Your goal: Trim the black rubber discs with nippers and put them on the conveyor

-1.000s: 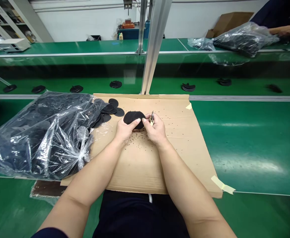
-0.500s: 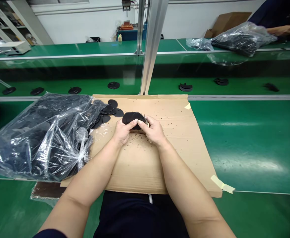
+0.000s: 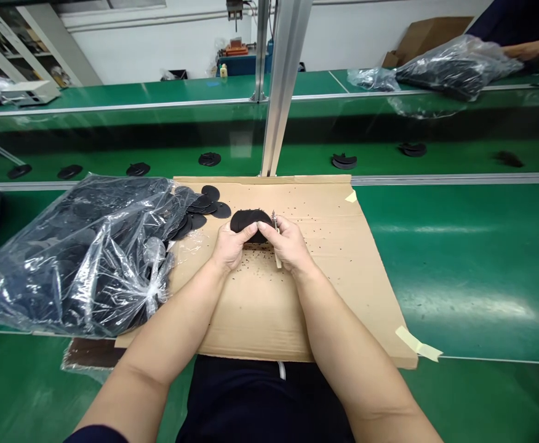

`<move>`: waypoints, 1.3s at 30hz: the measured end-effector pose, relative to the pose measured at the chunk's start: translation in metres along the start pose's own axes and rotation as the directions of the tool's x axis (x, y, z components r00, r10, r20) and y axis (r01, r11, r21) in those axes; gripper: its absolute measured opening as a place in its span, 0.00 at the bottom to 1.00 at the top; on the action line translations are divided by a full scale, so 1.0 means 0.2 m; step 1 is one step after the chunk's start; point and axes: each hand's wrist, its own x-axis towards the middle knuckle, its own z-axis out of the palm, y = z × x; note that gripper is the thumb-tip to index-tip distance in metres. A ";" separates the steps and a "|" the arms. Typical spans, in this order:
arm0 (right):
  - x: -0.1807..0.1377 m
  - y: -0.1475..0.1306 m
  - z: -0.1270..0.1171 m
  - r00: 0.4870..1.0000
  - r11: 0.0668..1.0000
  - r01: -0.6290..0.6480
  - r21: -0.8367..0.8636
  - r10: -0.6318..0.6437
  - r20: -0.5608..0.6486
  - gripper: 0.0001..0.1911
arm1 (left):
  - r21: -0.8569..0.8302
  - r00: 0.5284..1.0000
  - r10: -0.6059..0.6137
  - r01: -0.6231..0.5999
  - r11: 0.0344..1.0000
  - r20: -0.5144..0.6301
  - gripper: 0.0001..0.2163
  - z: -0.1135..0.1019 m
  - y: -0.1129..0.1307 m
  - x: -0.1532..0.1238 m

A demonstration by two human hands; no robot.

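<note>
Both hands hold a fanned stack of thin black discs (image 3: 251, 223) above a cardboard sheet (image 3: 251, 314). My left hand (image 3: 229, 246) grips the stack's left side, thumb on the near face. My right hand (image 3: 290, 245) pinches the right side, its thumb tip close to the left one. Also in my right hand is a small tool with a metal tip and pale handle (image 3: 278, 259); its exact kind is unclear. The fingers behind the discs are hidden. More black discs (image 3: 207, 202) spill beside my left hand from a clear plastic bag (image 3: 107, 264).
Tiny dark bits dot the cardboard, which is taped (image 3: 418, 343) to the green bench (image 3: 454, 264). Beyond it, small piles of black pieces (image 3: 344, 161) lie along a green strip behind a metal post (image 3: 284, 92). A person's arm (image 3: 535, 49) is at the far right.
The view has shifted slightly. The discs are tipped a little differently in my hands, and more of the small tool's handle shows below my right hand.
</note>
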 end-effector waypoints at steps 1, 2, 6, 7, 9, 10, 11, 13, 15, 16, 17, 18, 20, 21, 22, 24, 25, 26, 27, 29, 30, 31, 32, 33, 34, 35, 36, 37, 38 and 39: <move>0.00 0.00 0.00 1.000 1.000 -0.001 0.009 0.001 0.000 0.19 | 0.004 1.000 -0.001 0.001 1.000 0.002 0.17 0.00 0.00 0.00; 0.00 0.00 0.00 1.000 1.000 0.004 0.008 -0.003 -0.006 0.19 | 0.008 1.000 -0.004 0.004 1.000 0.010 0.17 0.00 0.00 0.00; -0.01 0.00 0.00 0.998 0.998 0.044 -0.036 -0.045 -0.054 0.18 | -0.001 0.997 -0.024 0.024 1.000 0.077 0.16 0.01 0.01 -0.01; -0.01 -0.01 0.00 0.996 0.997 0.055 -0.050 -0.059 -0.069 0.18 | -0.010 0.996 -0.028 0.029 1.000 0.081 0.16 0.01 0.01 -0.01; -0.01 -0.01 0.01 0.992 0.992 0.082 -0.094 -0.090 -0.089 0.17 | -0.040 0.996 -0.064 0.067 0.997 0.055 0.16 0.00 0.01 0.00; -0.02 -0.02 0.02 0.991 0.989 0.099 -0.112 -0.108 -0.082 0.16 | -0.060 0.994 -0.105 0.107 0.992 0.030 0.16 -0.01 0.02 0.00; -0.02 -0.02 0.02 0.990 0.986 0.120 -0.120 -0.128 -0.060 0.15 | -0.084 0.988 -0.156 0.157 0.984 0.011 0.16 -0.02 0.02 0.01; -0.04 -0.03 0.03 0.986 0.980 0.168 -0.109 -0.167 0.014 0.15 | -0.135 0.965 -0.262 0.261 0.956 0.010 0.15 -0.04 0.02 0.03; -0.05 -0.03 0.03 0.975 0.971 0.216 -0.102 -0.210 0.066 0.15 | -0.175 0.946 -0.322 0.324 0.930 0.044 0.12 -0.05 0.02 0.04; -0.05 -0.03 0.03 0.969 0.961 0.245 -0.125 -0.238 0.069 0.14 | -0.188 0.941 -0.332 0.338 0.922 0.061 0.12 -0.06 0.02 0.05; -0.05 -0.03 0.03 0.961 0.946 0.278 -0.166 -0.272 0.058 0.13 | -0.198 0.939 -0.337 0.345 0.917 0.073 0.11 -0.06 0.02 0.05; -0.05 -0.04 0.03 0.949 0.924 0.314 -0.217 -0.312 0.045 0.11 | -0.204 0.937 -0.342 0.351 0.914 0.079 0.11 -0.06 0.02 0.05; -0.05 -0.05 0.02 0.916 0.863 0.388 -0.323 -0.399 0.036 0.09 | -0.206 0.933 -0.351 0.361 0.909 0.083 0.11 -0.05 0.03 0.04; -0.05 -0.05 0.02 0.900 0.831 0.418 -0.368 -0.433 0.043 0.08 | -0.206 0.930 -0.358 0.367 0.907 0.082 0.10 -0.05 0.03 0.04; -0.05 -0.05 0.02 0.885 0.799 0.442 -0.407 -0.463 0.053 0.08 | -0.206 0.928 -0.362 0.371 0.905 0.082 0.11 -0.05 0.03 0.03; -0.04 -0.06 0.02 0.855 0.739 0.481 -0.472 -0.514 0.068 0.08 | -0.196 0.928 -0.362 0.372 0.907 0.084 0.12 -0.04 0.03 0.03; -0.04 -0.06 0.02 0.840 0.709 0.499 -0.498 -0.538 0.075 0.08 | -0.187 0.931 -0.356 0.366 0.911 0.085 0.13 -0.04 0.03 0.03; -0.04 -0.05 0.01 0.824 0.681 0.516 -0.519 -0.560 0.086 0.08 | -0.177 0.934 -0.348 0.358 0.917 0.083 0.14 -0.04 0.03 0.03; -0.04 -0.05 0.01 0.812 0.657 0.530 -0.536 -0.576 0.098 0.08 | -0.166 0.938 -0.339 0.347 0.923 0.075 0.16 -0.04 0.03 0.03; -0.03 -0.05 0.01 0.806 0.641 0.534 -0.551 -0.582 0.104 0.07 | -0.150 0.951 -0.309 0.310 0.939 0.033 0.18 -0.03 0.02 0.03; -0.03 -0.05 0.01 0.818 0.660 0.519 -0.543 -0.569 0.089 0.07 | -0.145 0.959 -0.283 0.280 0.949 0.003 0.19 -0.03 0.01 0.03; -0.03 -0.04 0.01 0.838 0.699 0.493 -0.519 -0.542 0.067 0.08 | -0.140 0.968 -0.250 0.244 0.960 -0.027 0.20 -0.02 0.01 0.03; -0.03 -0.04 0.01 0.864 0.749 0.459 -0.478 -0.502 0.044 0.09 | -0.136 0.976 -0.209 0.200 0.970 -0.055 0.21 -0.01 0.00 0.03; -0.03 -0.04 0.01 0.891 0.799 0.423 -0.428 -0.454 0.033 0.10 | -0.135 0.983 -0.165 0.154 0.979 -0.080 0.22 0.00 -0.01 0.03; -0.04 -0.03 0.01 0.914 0.838 0.386 -0.385 -0.404 0.036 0.11 | -0.136 0.987 -0.122 0.107 0.985 -0.101 0.23 0.00 -0.02 0.03; -0.04 -0.03 0.02 0.931 0.862 0.353 -0.365 -0.361 0.048 0.13 | -0.136 0.989 -0.084 0.068 0.988 -0.120 0.23 0.01 -0.03 0.03; -0.04 -0.02 0.02 0.943 0.870 0.324 -0.371 -0.328 0.053 0.14 | -0.135 0.989 -0.053 0.035 0.990 -0.136 0.24 0.01 -0.04 0.03; -0.04 -0.02 0.03 0.952 0.870 0.296 -0.395 -0.304 0.044 0.15 | -0.131 0.989 -0.026 0.006 0.991 -0.149 0.23 0.01 -0.05 0.04; -0.04 -0.02 0.03 0.959 0.864 0.265 -0.428 -0.283 0.023 0.15 | -0.124 0.987 -0.002 -0.019 0.992 -0.160 0.23 0.01 -0.06 0.05; -0.02 -0.02 0.04 0.965 0.857 0.231 -0.460 -0.263 -0.005 0.14 | -0.113 0.985 0.021 -0.041 0.993 -0.172 0.21 0.00 -0.07 0.05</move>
